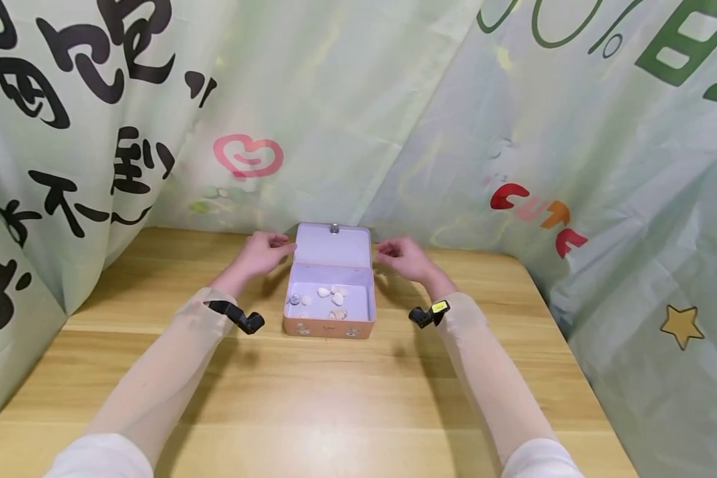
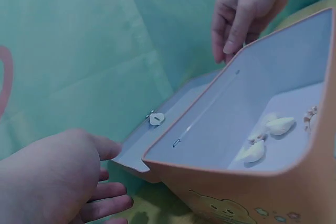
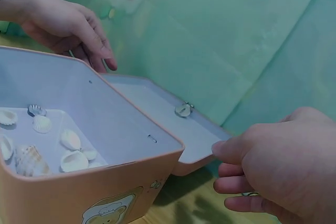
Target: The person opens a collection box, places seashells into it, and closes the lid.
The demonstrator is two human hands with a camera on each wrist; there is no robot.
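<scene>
A small orange tin box (image 1: 328,328) with a pale lilac inside stands on the table, its hinged lid (image 1: 333,247) swung back behind it. Several white seashells (image 3: 74,161) lie inside, among them a ribbed whorled shell (image 3: 30,160). My left hand (image 1: 263,253) is at the left side of the lid, thumb tip by its edge and fingers loosely bent. On the opposite side my right hand (image 1: 407,259) mirrors it, with the thumb (image 3: 228,149) close to the lid's rim. Whether either thumb touches the lid I cannot tell. A metal clasp (image 2: 156,118) shows on the lid's free edge.
The wooden table (image 1: 328,405) runs up to a pale green printed curtain (image 1: 334,119) just behind the box. More curtain hangs along the left and right sides. Each wrist wears a black camera (image 1: 247,320) on a strap.
</scene>
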